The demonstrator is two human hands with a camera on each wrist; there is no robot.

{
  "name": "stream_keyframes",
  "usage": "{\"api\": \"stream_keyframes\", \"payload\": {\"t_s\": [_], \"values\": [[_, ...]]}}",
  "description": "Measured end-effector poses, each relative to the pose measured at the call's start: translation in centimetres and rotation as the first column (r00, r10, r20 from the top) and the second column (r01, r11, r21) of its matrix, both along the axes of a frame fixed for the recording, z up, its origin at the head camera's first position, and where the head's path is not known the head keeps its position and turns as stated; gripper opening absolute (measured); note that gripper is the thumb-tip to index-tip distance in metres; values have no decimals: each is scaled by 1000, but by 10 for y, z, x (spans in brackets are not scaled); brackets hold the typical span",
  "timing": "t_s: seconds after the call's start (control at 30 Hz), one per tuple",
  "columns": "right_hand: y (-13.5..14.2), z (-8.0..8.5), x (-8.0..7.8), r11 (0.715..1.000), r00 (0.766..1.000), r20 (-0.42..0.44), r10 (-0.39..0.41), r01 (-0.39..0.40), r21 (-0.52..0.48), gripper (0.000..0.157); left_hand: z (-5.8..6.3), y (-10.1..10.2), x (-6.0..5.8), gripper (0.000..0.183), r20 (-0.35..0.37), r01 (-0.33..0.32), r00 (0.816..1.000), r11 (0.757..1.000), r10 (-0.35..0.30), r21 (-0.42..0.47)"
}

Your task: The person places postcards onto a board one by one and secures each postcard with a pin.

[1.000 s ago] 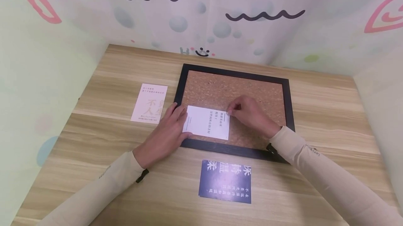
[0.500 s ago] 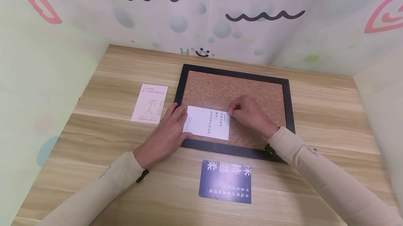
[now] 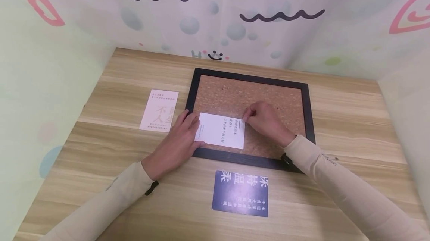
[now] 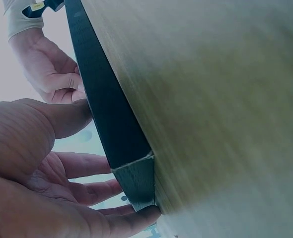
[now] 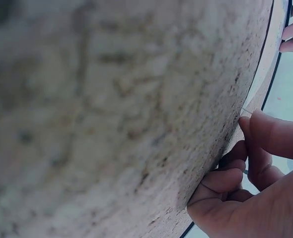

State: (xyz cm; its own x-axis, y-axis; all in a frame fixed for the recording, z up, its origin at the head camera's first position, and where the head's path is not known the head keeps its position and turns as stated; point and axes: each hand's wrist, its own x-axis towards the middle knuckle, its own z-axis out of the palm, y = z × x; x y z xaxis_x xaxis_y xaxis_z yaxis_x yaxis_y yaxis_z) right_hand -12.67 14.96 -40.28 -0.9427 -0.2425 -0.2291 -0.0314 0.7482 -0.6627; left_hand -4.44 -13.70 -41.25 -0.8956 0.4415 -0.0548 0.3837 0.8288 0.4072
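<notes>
A framed corkboard (image 3: 248, 91) lies on the table, its black frame (image 4: 99, 84) large in the left wrist view. On its lower left part rests a white card (image 3: 218, 131) with printed lines. My left hand (image 3: 176, 138) rests over the board's lower left corner, thumb and fingers pressing at the card's left end and the frame. My right hand (image 3: 267, 121) is at the card's top right corner. Between its thumb and index finger it pinches a pin (image 5: 246, 110), whose thin needle shows in the right wrist view; the fingers hide its head.
A pale pink card (image 3: 158, 110) lies left of the board. A dark blue card (image 3: 240, 194) lies in front of it, towards me. Behind the wood-grain table (image 3: 352, 121) hangs a printed cloth backdrop (image 3: 221, 21).
Both hands and the cards stay in place, with the right hand still pinching at the card's corner. The right forearm has shifted very slightly.
</notes>
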Motion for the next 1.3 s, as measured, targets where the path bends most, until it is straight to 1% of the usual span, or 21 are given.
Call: {"api": "stream_keyframes", "payload": {"t_s": [0.3,0.7,1.3], "values": [[-1,-2,1,1000,1000,-11,6,-6,2,11,1,-1,1,72,-11,5,1000,1000,-5,8],[-5,-3,2,999,999,-45,15,-13,47,11,0,-1,1,71,-29,8,1000,1000,-8,-1],[-6,-5,0,997,999,-41,32,-29,77,14,0,0,1,73,-25,4,1000,1000,-4,1]]}}
